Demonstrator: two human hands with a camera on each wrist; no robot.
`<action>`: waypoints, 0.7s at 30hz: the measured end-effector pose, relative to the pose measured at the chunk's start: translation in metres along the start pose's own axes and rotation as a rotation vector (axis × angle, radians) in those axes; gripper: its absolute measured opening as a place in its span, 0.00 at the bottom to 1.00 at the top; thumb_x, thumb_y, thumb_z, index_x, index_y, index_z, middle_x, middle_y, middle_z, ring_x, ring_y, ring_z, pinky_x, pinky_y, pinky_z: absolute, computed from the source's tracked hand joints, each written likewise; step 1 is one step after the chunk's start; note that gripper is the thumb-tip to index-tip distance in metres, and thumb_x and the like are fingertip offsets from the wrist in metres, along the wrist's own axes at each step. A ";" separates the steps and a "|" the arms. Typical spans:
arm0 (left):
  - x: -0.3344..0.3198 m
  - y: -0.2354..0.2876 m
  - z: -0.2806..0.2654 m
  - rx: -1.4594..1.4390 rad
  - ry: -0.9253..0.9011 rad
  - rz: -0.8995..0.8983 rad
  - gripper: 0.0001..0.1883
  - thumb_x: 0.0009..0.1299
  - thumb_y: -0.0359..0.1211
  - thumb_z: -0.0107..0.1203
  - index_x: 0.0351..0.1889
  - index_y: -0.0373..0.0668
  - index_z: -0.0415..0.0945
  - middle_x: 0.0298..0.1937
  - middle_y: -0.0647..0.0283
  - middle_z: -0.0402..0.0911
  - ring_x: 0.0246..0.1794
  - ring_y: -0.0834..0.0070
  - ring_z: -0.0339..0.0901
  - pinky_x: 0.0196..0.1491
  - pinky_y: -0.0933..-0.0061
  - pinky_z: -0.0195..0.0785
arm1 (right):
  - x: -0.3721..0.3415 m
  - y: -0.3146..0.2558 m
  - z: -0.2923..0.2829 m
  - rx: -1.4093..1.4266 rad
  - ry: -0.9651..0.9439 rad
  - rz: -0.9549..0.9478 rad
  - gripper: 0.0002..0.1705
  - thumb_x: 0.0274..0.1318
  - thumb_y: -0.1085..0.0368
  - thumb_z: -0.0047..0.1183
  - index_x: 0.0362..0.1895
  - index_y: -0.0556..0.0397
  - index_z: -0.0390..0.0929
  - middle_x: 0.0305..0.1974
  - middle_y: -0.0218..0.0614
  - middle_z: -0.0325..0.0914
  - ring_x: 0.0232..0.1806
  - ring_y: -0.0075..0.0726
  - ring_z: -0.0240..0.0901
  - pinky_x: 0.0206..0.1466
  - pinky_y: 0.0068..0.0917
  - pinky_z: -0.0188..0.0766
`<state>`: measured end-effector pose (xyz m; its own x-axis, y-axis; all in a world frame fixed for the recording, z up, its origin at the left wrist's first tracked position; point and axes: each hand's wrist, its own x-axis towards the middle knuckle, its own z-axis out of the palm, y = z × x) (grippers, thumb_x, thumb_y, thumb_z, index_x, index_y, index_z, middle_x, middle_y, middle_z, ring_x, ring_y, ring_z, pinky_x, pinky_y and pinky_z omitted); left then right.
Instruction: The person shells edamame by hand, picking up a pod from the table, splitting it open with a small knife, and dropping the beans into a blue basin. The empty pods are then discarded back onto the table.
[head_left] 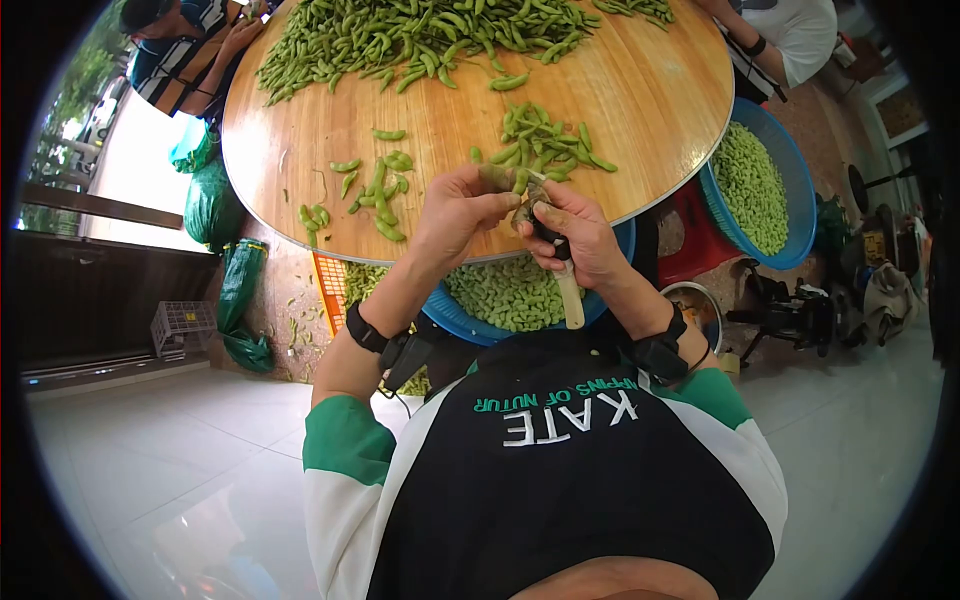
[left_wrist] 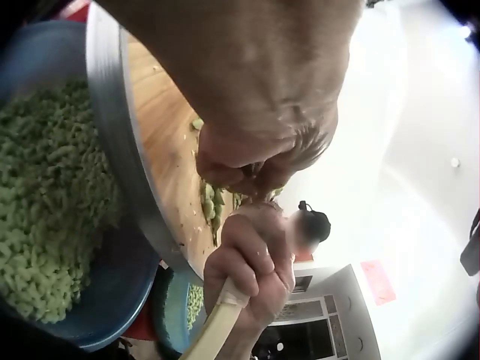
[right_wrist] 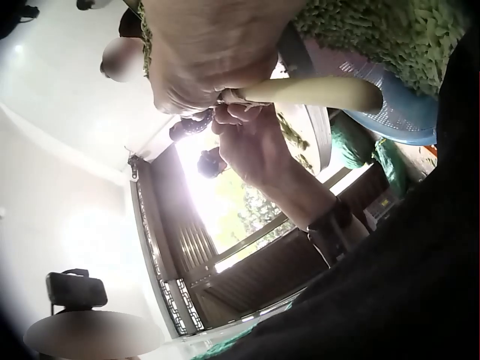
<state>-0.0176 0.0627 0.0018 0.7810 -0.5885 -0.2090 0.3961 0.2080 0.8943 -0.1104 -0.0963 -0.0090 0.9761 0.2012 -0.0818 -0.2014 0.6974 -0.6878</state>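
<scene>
In the head view my left hand (head_left: pixel 462 212) pinches a green soybean pod (head_left: pixel 520 181) between thumb and fingers at the table's near edge. Close against it, my right hand (head_left: pixel 578 235) grips a knife by its pale handle (head_left: pixel 573 300), which points back towards my body. The fingers hide most of the blade. Both hands meet at the fingertips in the left wrist view, with the pale handle (left_wrist: pixel 215 328) sticking out below the right fist. A small heap of pods (head_left: pixel 545 138) lies just beyond the hands, and a few loose pods (head_left: pixel 380 195) lie to the left.
A large pile of pods (head_left: pixel 430 40) covers the far part of the round wooden table (head_left: pixel 650 110). Below its near edge stands a blue basin (head_left: pixel 440 310) of shelled beans. Another blue basin (head_left: pixel 808 205) is at right, an orange basket (head_left: pixel 328 290) at left. Two other people sit across.
</scene>
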 end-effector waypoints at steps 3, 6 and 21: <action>-0.003 0.001 -0.006 0.065 -0.004 -0.032 0.06 0.60 0.23 0.60 0.35 0.35 0.78 0.24 0.68 0.75 0.20 0.85 0.65 0.23 0.82 0.54 | 0.000 0.001 0.001 -0.026 -0.006 0.012 0.20 0.66 0.63 0.45 0.59 0.54 0.64 0.34 0.35 0.72 0.21 0.19 0.60 0.17 0.13 0.57; -0.005 0.001 -0.008 0.105 -0.045 -0.010 0.05 0.61 0.24 0.60 0.35 0.35 0.79 0.22 0.69 0.75 0.20 0.86 0.65 0.22 0.83 0.54 | 0.000 0.001 0.002 -0.043 -0.006 0.025 0.21 0.65 0.64 0.45 0.61 0.54 0.63 0.34 0.34 0.72 0.21 0.18 0.60 0.17 0.13 0.57; -0.004 -0.002 -0.012 -0.129 -0.159 -0.078 0.03 0.63 0.23 0.55 0.35 0.35 0.77 0.26 0.65 0.77 0.23 0.81 0.71 0.26 0.81 0.63 | -0.006 0.001 -0.003 0.004 -0.026 0.042 0.19 0.64 0.65 0.47 0.59 0.53 0.67 0.32 0.34 0.73 0.19 0.18 0.58 0.16 0.13 0.56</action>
<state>-0.0157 0.0736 -0.0040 0.6634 -0.7207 -0.2014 0.5189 0.2492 0.8177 -0.1160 -0.0990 -0.0116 0.9644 0.2480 -0.0919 -0.2425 0.6906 -0.6813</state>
